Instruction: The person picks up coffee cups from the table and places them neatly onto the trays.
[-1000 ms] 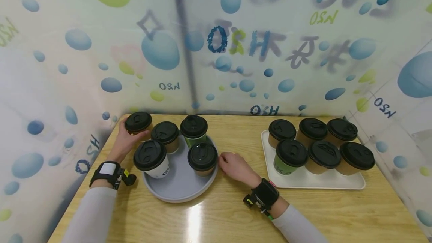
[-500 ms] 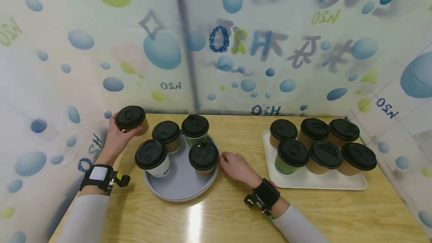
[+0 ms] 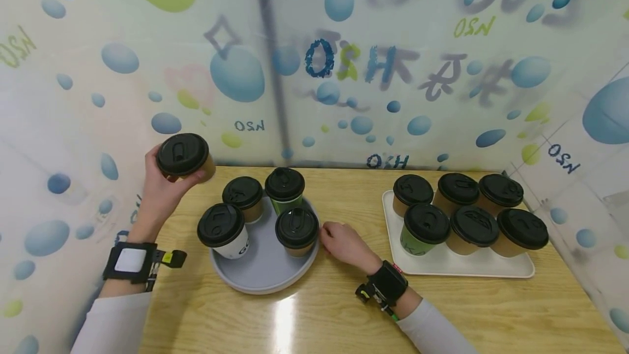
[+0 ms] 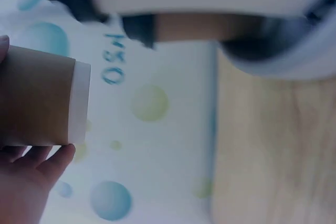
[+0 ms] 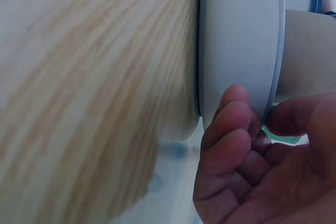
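In the head view my left hand grips a brown paper coffee cup with a black lid, raised above the table's back left corner. The left wrist view shows the cup's pale rim end and fingers around its brown wall. My right hand is at the right edge of a round grey tray. In the right wrist view its thumb and curled fingers pinch the tray's rim. On that tray stand a white cup, a green cup and two brown cups, the front one nearest my right hand.
A cream rectangular tray at the right bears several lidded cups in two rows, one green and the others brown. A wall covering printed with bubbles closes off the back and sides of the wooden table.
My left hand has lifted the coffee cup from beside the round tray, up and to the left. The right hand and both trays stay put.
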A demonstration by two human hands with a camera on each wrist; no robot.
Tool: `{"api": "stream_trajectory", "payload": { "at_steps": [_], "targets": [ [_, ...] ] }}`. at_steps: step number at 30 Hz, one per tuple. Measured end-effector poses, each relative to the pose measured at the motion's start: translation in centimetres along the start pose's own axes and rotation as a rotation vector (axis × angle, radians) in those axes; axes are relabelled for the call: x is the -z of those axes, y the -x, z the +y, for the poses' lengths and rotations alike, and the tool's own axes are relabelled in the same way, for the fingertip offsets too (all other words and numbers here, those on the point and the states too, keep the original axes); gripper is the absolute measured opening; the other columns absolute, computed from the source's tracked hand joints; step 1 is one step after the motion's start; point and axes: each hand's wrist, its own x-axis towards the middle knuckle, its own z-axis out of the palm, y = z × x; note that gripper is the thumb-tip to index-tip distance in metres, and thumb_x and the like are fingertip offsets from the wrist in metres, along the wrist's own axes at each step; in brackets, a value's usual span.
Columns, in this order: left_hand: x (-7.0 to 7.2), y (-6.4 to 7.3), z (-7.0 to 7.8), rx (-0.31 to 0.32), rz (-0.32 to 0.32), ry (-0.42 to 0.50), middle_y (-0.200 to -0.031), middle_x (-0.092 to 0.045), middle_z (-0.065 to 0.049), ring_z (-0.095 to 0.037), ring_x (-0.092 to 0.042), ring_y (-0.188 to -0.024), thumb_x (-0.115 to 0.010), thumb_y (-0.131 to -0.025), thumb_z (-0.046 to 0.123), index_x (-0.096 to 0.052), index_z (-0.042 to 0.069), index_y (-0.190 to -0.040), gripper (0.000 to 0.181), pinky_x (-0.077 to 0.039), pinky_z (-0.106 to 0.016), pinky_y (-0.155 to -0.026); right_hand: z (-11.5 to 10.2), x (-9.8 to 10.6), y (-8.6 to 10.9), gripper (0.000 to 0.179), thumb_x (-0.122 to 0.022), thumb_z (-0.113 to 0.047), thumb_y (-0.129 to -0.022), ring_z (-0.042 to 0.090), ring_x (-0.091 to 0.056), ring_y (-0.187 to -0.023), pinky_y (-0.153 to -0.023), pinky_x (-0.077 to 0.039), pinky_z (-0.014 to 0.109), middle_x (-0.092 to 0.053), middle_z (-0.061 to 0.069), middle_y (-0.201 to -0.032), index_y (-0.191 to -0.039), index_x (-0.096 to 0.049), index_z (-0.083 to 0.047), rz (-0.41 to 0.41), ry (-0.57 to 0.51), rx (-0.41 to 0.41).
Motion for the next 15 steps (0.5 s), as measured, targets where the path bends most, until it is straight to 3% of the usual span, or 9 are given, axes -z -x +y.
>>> {"api": "stream_trajectory", "payload": {
  "at_steps": [5, 11, 15],
  "targets": [
    [-0.4, 0.9, 2.6, -0.057, 0.044, 0.053, -0.150, -0.039, 0.006, -0.013, -0.044, -0.132, -0.079, -0.086, -0.002, -0.025, 0.019, -0.157, 0.092, -0.046, -0.023, -0.100, 0.0, 0.0, 0.1, 0.034, -0.044, -0.020, -0.110, 0.010, -0.047, -0.052, -0.051, -0.035, 0.026, -0.057, -0.005, -0.063, -0.082, -0.061, -0.011, -0.003, -0.003, -0.007],
    [-0.9, 2.6, 5.1, -0.093, 0.072, 0.023, -0.150, -0.041, 0.006, -0.011, -0.045, -0.132, -0.082, -0.083, -0.002, -0.029, 0.021, -0.157, 0.094, -0.047, -0.024, -0.101, -0.1, 0.0, 0.2, 0.033, -0.044, -0.020, -0.108, 0.010, -0.046, -0.051, -0.051, -0.034, 0.025, -0.057, -0.005, -0.062, -0.082, -0.062, -0.010, -0.003, -0.008, -0.002],
    [-1.2, 3.6, 6.0, -0.139, 0.063, 0.066, -0.149, -0.045, 0.002, -0.014, -0.048, -0.132, -0.081, -0.080, -0.009, -0.032, 0.017, -0.156, 0.094, -0.045, -0.020, -0.103, -0.2, 0.0, 0.2, 0.034, -0.044, -0.021, -0.109, 0.010, -0.046, -0.051, -0.051, -0.035, 0.026, -0.059, -0.004, -0.063, -0.084, -0.063, -0.009, -0.010, -0.012, -0.015]
  ]
}}
